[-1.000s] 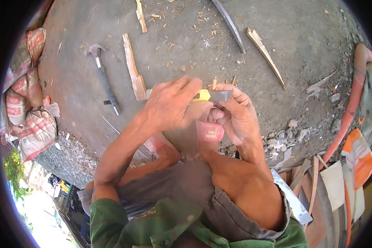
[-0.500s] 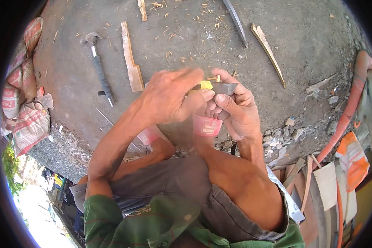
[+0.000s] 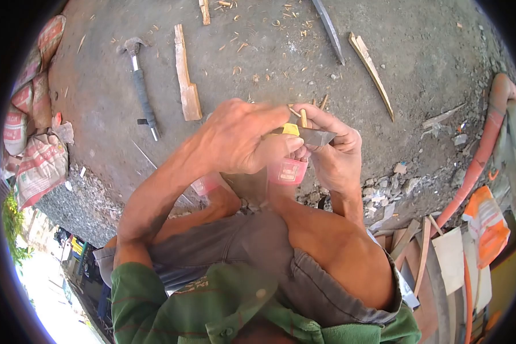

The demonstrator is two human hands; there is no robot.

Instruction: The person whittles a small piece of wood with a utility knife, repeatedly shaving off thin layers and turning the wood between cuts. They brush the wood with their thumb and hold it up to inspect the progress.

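My left hand (image 3: 243,137) is closed round a tool with a yellow part (image 3: 290,129) at its fingertips. A dark, flat blade (image 3: 316,137) extends rightward from it, across the fingers of my right hand (image 3: 338,157). My right hand is curled round a small pale wooden peg (image 3: 303,118), which stands upright just above the blade. The right thumb is largely hidden behind the blade. Both hands are close together above my pink-strapped footwear (image 3: 286,171).
A hammer (image 3: 139,86) and a wood strip (image 3: 187,74) lie on the left. Farther off are a long metal blade (image 3: 328,31) and a split stick (image 3: 372,74). Sacks (image 3: 43,166) are at the left edge; an orange pipe (image 3: 487,137) and boards (image 3: 424,258) are at the right.
The dark blade has shifted slightly right and down and now covers more of the right thumb. The left hand has moved slightly right. The camera view has shifted slightly.
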